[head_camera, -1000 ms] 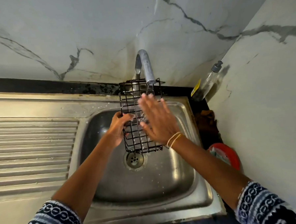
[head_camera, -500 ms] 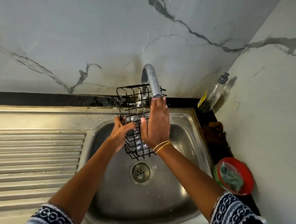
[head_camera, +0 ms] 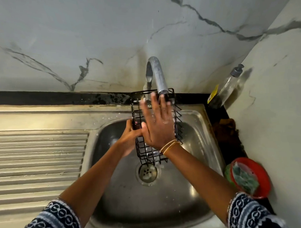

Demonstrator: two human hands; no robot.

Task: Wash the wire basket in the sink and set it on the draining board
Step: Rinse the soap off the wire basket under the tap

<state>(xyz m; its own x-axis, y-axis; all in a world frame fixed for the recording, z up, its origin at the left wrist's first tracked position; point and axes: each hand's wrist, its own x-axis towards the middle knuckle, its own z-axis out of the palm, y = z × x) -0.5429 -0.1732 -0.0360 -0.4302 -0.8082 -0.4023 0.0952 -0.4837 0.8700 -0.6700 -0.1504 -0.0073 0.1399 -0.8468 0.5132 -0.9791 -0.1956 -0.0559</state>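
A: Marble-veined wall [head_camera: 107, 37] behind, steel sink unit below. Far left?

B: Ribbed draining board [head_camera: 38, 159], bare ridges, dry-looking. Black strip along the wall edge above it.

A: Moving right?

B: Left hand [head_camera: 130, 137], fingers curled round the left side of the wire basket [head_camera: 179, 122], gripping it. Patterned sleeve [head_camera: 52, 221] at the bottom edge.

A: Basket position?

B: Black wire, held up over the sink [head_camera: 197, 163] bowl, under the tap [head_camera: 159, 75] spout, lower end above the drain [head_camera: 147, 172]. Well apart from the draining board. Not resting on anything visible.

A: Right hand?

B: Right hand [head_camera: 158, 124], flat, fingers straight and spread, pressed against the front of the basket, not grasping. Fingertips blurred near the spout. Thin bands [head_camera: 169, 146] on the wrist. Some water visible around the basket bottom and drain.

A: Right of the sink?

B: Clear pump bottle [head_camera: 230, 85] leaning in the corner, yellow label. Brown cloth [head_camera: 225, 129] on the dark counter below it. Red dish [head_camera: 261, 176] nearer, green scrubber [head_camera: 244, 178] inside. Second marble wall on the far right.
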